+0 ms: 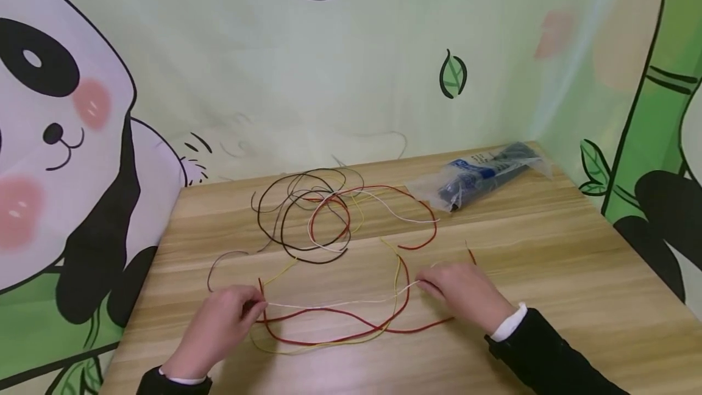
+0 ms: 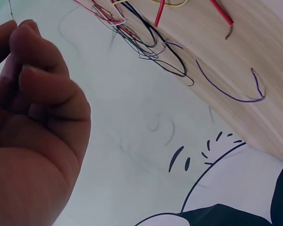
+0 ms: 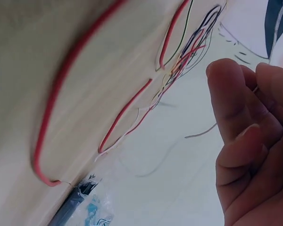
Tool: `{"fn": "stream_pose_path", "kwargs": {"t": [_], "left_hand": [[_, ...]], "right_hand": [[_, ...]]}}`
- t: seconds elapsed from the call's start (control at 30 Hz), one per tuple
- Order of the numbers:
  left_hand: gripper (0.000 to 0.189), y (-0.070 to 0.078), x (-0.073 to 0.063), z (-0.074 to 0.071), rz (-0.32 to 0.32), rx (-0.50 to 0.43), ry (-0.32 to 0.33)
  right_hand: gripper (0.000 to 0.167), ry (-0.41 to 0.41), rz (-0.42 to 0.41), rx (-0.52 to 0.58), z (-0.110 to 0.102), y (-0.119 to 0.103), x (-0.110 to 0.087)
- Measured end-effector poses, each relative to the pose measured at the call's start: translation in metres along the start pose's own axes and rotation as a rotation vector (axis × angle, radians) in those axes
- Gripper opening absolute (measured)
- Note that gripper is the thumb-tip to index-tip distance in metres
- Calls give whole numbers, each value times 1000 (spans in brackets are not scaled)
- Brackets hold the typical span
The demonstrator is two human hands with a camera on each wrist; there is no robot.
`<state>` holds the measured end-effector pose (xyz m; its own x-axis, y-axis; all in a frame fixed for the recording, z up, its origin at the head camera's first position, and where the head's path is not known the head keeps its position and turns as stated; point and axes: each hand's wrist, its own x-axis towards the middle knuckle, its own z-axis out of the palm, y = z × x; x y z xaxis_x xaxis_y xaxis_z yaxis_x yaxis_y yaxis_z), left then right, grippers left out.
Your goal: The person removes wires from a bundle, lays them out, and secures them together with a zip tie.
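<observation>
A thin white wire stretches nearly straight between the two hands, above the tabletop. My left hand pinches its left end between thumb and forefinger, and in the left wrist view the wire rises from those fingertips. The right hand pinches the wire near its other end; in the right wrist view a short tail sticks out past the fingers. Below the stretched wire, a red wire and a yellow wire lie in loose curves on the table.
Behind the hands lies a tangle of black wire, with red, white and yellow loops. A purple wire curves at the left. Toward the back right of the wooden table lies a plastic-wrapped dark bundle. Printed fabric stands behind.
</observation>
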<state>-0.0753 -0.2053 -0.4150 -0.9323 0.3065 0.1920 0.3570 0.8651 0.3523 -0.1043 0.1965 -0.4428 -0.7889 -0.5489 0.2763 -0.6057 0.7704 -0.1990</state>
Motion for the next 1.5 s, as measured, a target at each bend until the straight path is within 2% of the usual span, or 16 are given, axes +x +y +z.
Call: {"fn": "stream_pose_path", "kwargs": {"t": [0.17, 0.3, 0.6, 0.93, 1.23, 1.5], "left_hand": [[15, -2, -2, 4, 75, 13, -12], [16, -6, -3, 7, 95, -2, -25], [17, -13, -4, 13, 76, 6, -68], [20, -26, -6, 18, 44, 101, -51], [14, -33, -3, 30, -28, 100, -126], [14, -33, -4, 39, -18, 117, -133]], "right_hand": [[3, 28, -29, 16, -2, -4, -9], [4, 30, -46, 15, -1, -6, -15], [4, -11, -84, -2, 13, -13, -18], [4, -52, -118, 18, 27, -22, -11], [3, -79, -141, 15, 34, -26, -6], [4, -101, -145, 21, 35, -30, -5]]}}
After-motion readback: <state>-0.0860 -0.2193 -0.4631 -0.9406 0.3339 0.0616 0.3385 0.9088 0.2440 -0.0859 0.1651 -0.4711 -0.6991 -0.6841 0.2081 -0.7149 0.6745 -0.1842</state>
